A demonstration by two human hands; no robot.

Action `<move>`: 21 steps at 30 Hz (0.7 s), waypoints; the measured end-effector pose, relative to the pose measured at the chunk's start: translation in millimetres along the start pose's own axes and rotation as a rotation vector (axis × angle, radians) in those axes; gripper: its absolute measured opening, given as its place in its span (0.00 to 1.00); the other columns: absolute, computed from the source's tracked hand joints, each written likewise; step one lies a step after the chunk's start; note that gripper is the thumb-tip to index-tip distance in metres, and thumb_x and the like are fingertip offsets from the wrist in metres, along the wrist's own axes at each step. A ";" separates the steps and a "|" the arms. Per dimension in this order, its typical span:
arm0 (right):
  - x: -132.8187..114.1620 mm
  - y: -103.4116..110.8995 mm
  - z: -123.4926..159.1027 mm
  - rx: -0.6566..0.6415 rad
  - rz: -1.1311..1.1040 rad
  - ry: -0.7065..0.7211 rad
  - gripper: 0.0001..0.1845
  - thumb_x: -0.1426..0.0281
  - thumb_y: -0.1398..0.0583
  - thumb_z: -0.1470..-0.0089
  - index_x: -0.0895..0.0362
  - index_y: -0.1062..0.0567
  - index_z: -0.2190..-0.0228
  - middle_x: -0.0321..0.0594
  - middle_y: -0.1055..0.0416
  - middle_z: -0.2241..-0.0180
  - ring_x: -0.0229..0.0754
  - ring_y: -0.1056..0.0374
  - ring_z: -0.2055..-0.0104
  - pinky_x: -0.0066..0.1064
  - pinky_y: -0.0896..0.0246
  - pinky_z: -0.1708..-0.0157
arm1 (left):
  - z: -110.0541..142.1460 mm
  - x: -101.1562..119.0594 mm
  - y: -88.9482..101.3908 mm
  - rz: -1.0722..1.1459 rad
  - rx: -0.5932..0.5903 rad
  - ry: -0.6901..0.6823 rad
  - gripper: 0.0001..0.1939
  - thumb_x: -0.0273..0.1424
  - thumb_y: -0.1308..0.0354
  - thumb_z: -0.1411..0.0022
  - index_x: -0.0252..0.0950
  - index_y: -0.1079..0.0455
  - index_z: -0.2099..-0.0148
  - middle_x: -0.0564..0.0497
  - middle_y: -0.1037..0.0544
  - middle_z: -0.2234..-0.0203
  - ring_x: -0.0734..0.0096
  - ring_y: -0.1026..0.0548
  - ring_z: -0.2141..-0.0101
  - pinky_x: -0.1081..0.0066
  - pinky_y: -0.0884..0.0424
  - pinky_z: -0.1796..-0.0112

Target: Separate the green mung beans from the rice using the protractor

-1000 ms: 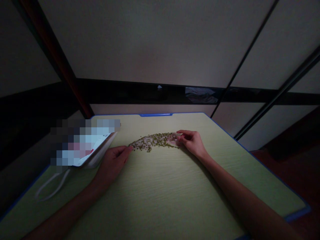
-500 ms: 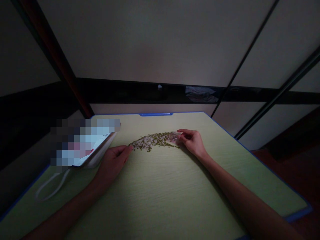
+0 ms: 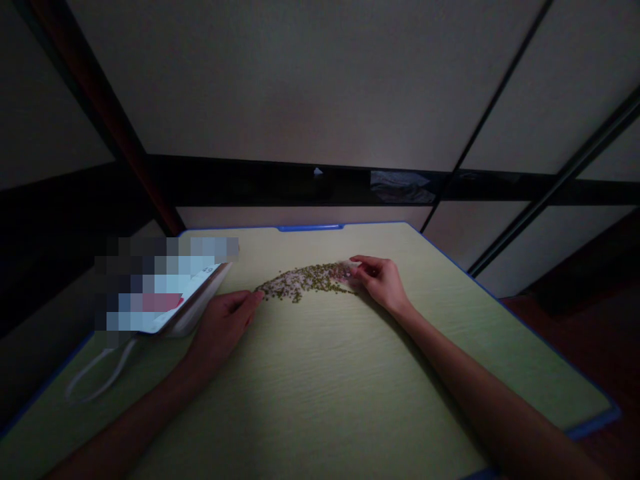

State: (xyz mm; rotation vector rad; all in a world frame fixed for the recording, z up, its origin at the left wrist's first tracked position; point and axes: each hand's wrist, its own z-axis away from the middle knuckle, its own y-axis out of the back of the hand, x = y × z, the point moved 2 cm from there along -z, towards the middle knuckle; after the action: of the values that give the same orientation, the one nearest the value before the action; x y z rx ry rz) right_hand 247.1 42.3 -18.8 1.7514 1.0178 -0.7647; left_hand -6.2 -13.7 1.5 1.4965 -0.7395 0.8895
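A curved strip of small green beans mixed with pale grains lies across the middle of the table. At its left end my left hand has thumb and forefinger pinched together, touching the edge of the pile; what sits between the fingertips is too small to make out. My right hand is at the opposite end, its fingers closed on a thin see-through piece of plastic. That piece lies over the right end of the beans, and the fingers partly hide it.
A lit phone or tablet, partly blurred out, leans on a pale stand at the left. From it a white cord loop hangs onto the tabletop. Behind the blue-edged table rises a cabinet front with a dark recess holding crumpled cloth.
My right hand has shifted very slightly left over the end of the pile. The left hand stays pinched at the other end; the whole view has drifted a little.
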 end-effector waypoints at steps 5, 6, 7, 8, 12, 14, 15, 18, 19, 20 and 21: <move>-0.9 -0.2 0.1 -0.001 0.036 0.009 0.20 0.66 0.43 0.57 0.67 0.24 0.65 0.42 0.29 0.80 0.36 0.38 0.81 0.26 0.44 0.81 | -0.5 -1.4 -0.5 0.017 0.001 0.007 0.18 0.39 0.51 0.49 0.37 0.47 0.85 0.61 0.46 0.92 0.81 0.47 0.88 0.76 0.50 0.84; -0.8 -0.1 0.2 -0.001 0.037 0.006 0.20 0.65 0.43 0.57 0.67 0.24 0.65 0.42 0.28 0.80 0.36 0.38 0.81 0.26 0.44 0.81 | -0.5 -1.8 -0.5 0.021 0.002 0.005 0.18 0.39 0.51 0.49 0.37 0.47 0.85 0.61 0.46 0.92 0.81 0.47 0.88 0.76 0.50 0.84; -0.7 0.0 0.3 -0.001 0.033 0.001 0.20 0.65 0.43 0.57 0.67 0.24 0.65 0.42 0.28 0.80 0.36 0.38 0.81 0.26 0.43 0.81 | -0.6 -1.9 -0.5 0.023 0.002 0.002 0.18 0.39 0.51 0.49 0.37 0.47 0.85 0.61 0.46 0.92 0.80 0.47 0.88 0.76 0.51 0.85; -0.6 0.0 0.4 -0.003 0.024 -0.003 0.20 0.65 0.43 0.57 0.66 0.24 0.65 0.42 0.28 0.80 0.36 0.37 0.81 0.26 0.43 0.80 | -0.5 -1.8 -0.4 0.024 0.002 0.000 0.18 0.39 0.51 0.49 0.37 0.48 0.85 0.61 0.46 0.92 0.80 0.47 0.88 0.76 0.51 0.85; -1.1 -0.2 0.9 -0.020 -0.017 -0.018 0.20 0.66 0.42 0.58 0.67 0.24 0.65 0.43 0.27 0.78 0.37 0.36 0.80 0.27 0.42 0.80 | 0.8 0.7 0.7 0.018 0.005 -0.004 0.18 0.39 0.51 0.49 0.37 0.48 0.85 0.61 0.46 0.92 0.80 0.47 0.88 0.75 0.50 0.85; -1.5 -0.2 1.2 -0.030 -0.018 -0.016 0.20 0.65 0.42 0.58 0.66 0.24 0.65 0.42 0.28 0.79 0.37 0.36 0.80 0.26 0.42 0.80 | 1.4 2.1 1.1 0.012 0.009 -0.004 0.19 0.39 0.51 0.49 0.37 0.48 0.86 0.61 0.46 0.93 0.80 0.46 0.88 0.75 0.49 0.85; -1.8 -0.1 1.4 -0.033 -0.018 -0.015 0.19 0.65 0.42 0.58 0.66 0.24 0.65 0.42 0.28 0.79 0.36 0.37 0.80 0.26 0.42 0.80 | 1.5 2.4 1.1 0.009 0.009 -0.002 0.19 0.39 0.51 0.49 0.37 0.48 0.86 0.61 0.46 0.93 0.80 0.46 0.88 0.75 0.49 0.85; -2.7 0.4 1.9 -0.036 -0.014 -0.015 0.17 0.66 0.42 0.58 0.65 0.24 0.67 0.39 0.29 0.81 0.35 0.38 0.82 0.25 0.44 0.81 | 1.5 1.9 0.6 0.013 0.012 0.008 0.19 0.39 0.50 0.49 0.38 0.48 0.86 0.61 0.46 0.93 0.79 0.47 0.88 0.75 0.50 0.85; -3.1 0.6 2.1 -0.032 -0.012 -0.016 0.17 0.67 0.42 0.58 0.65 0.23 0.67 0.39 0.30 0.82 0.35 0.39 0.82 0.25 0.44 0.82 | 1.4 1.6 0.4 0.014 0.012 0.010 0.19 0.40 0.51 0.49 0.38 0.48 0.86 0.61 0.46 0.93 0.80 0.47 0.89 0.75 0.50 0.85; -3.4 0.8 2.3 -0.029 -0.011 -0.015 0.17 0.67 0.42 0.58 0.65 0.23 0.67 0.39 0.30 0.82 0.35 0.39 0.82 0.25 0.45 0.82 | 1.4 1.5 0.2 0.015 0.012 0.008 0.19 0.39 0.51 0.49 0.38 0.48 0.86 0.61 0.46 0.93 0.80 0.47 0.89 0.75 0.50 0.85; -3.7 0.9 2.4 -0.028 -0.012 -0.013 0.17 0.66 0.42 0.59 0.65 0.23 0.68 0.39 0.30 0.82 0.35 0.40 0.82 0.25 0.45 0.82 | 1.3 1.5 0.1 0.015 0.013 0.004 0.19 0.39 0.51 0.49 0.38 0.48 0.86 0.61 0.46 0.93 0.80 0.47 0.89 0.75 0.50 0.85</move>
State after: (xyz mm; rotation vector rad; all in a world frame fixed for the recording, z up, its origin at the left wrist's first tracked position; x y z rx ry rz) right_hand 246.0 38.7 -16.2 1.7160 1.0262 -0.7647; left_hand -5.4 -15.0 2.8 1.5024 -0.7436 0.9100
